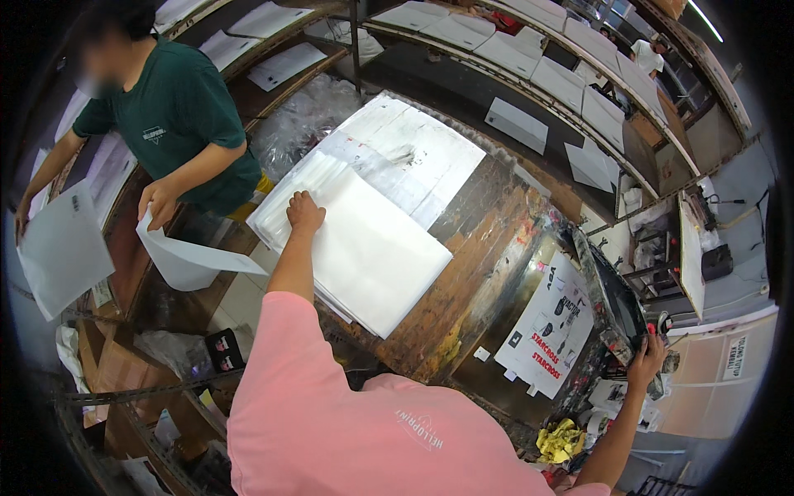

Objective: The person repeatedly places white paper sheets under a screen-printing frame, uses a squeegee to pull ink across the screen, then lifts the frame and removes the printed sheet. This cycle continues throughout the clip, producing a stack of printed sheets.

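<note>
My left hand (306, 211) reaches across a stack of large white sheets (376, 248), fingers bent onto the top sheet near its left edge. The sheets lie slightly fanned on the worn wooden table. Off to the right, my right hand (648, 364) is closed on the lower corner of a dark screen-printing frame (608, 289), which stands tilted up at the table's right end. Beside the frame, a white sheet with black and red print (550, 326) lies flat on the printing surface. My fingertips are partly hidden at both hands.
At the left, a person in a green shirt (178, 112) holds a loose white sheet (66, 248) and another curled sheet (186, 256). Racks with sheets (517, 62) run along the back. A smudged white board (413, 157) lies behind the stack. Crumpled yellow material (561, 441) sits lower right.
</note>
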The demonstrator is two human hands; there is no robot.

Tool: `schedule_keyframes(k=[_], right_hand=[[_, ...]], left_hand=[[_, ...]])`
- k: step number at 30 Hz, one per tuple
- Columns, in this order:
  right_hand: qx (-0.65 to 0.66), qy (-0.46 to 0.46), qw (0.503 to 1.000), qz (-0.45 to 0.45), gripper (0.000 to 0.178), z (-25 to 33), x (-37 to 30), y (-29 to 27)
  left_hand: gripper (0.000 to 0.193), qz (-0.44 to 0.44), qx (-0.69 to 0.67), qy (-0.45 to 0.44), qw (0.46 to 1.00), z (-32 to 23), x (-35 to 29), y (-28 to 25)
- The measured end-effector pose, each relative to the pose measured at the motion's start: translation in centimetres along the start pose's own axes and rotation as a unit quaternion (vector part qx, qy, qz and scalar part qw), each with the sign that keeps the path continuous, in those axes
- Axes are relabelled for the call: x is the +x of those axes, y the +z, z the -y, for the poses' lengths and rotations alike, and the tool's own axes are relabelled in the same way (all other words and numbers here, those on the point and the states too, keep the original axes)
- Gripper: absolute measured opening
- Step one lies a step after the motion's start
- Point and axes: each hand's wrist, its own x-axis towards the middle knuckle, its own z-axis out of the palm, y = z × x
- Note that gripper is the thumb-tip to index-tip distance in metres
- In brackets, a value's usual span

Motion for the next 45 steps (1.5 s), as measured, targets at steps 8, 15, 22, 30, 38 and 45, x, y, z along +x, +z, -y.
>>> schedule_keyframes(k=[8,15,22,30,38,45], right_hand=[[0.017,-0.007,1.0,0.017,0.031,-2.3,-0.5,0.8],[0.004,-0.002,1.0,0.015,0.029,-1.6,-0.9,0.5],[0.042,0.013,0.998,0.044,0.028,1.1,0.7,-0.9],[0.031,0.015,0.998,0.049,0.029,1.0,-0.3,-0.8],[0.022,-0.012,1.0,0.012,0.027,0.8,-0.1,-0.1],[0.043,0.019,0.998,0.031,0.027,1.7,0.6,-1.1]], left_hand=[[0.061,0.022,0.023,-0.008,0.999,-0.9,0.8,0.8],[0.045,-0.095,0.104,0.091,0.986,-1.7,-2.1,0.4],[0.023,-0.128,0.094,0.093,0.983,-1.0,-2.4,4.1],[0.019,-0.081,0.141,0.14,0.977,-2.1,-1.2,3.2],[0.025,-0.087,0.081,0.115,0.986,-1.1,0.2,3.5],[0.041,0.006,-0.007,0.189,0.982,-2.1,-0.3,-6.0]])
